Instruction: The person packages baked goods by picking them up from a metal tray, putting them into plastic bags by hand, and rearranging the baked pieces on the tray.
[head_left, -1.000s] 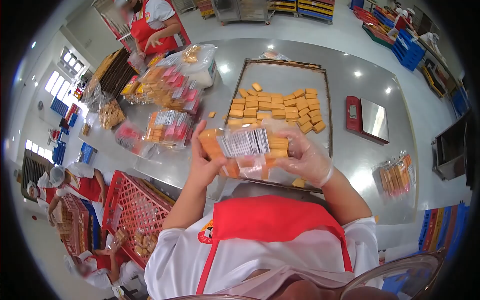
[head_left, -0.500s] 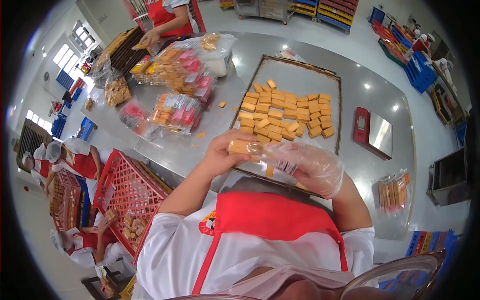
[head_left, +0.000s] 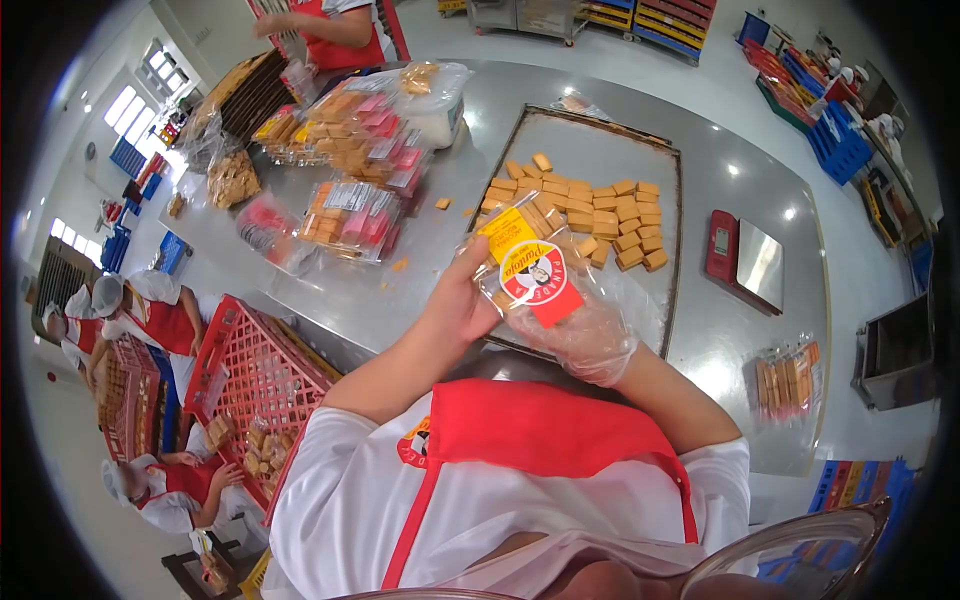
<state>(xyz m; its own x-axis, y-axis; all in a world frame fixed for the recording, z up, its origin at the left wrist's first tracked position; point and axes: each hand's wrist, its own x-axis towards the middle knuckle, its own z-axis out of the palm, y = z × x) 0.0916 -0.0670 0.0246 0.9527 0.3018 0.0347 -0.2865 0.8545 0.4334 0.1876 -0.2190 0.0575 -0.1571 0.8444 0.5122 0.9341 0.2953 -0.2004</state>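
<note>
A clear plastic pack of biscuits (head_left: pixel 530 225) with a yellow, white and red printed label faces me above the near edge of a metal baking tray (head_left: pixel 610 138). My bare left hand (head_left: pixel 470 295) grips the pack's left side. Around its lower right part is my right hand (head_left: pixel 583 335), in a clear plastic glove, its fingers partly hidden behind the pack. Beyond the pack, rectangular golden biscuits (head_left: pixel 628 215) lie close together on the tray; the pack covers some of them.
Left of the tray are stacked filled packs (head_left: pixel 350 218), a bag of biscuit pieces (head_left: pixel 233 180) and a white tub (head_left: pixel 437 112). A red scale (head_left: pixel 745 262) and another filled pack (head_left: pixel 788 384) lie right. A red crate (head_left: pixel 215 365) stands lower left; a co-worker (head_left: pixel 340 38) stands across the table.
The pack has turned from lying sideways to showing its printed label towards me. My right hand has moved left and lower, nearer my left hand. The co-worker's arm across the table has shifted.
</note>
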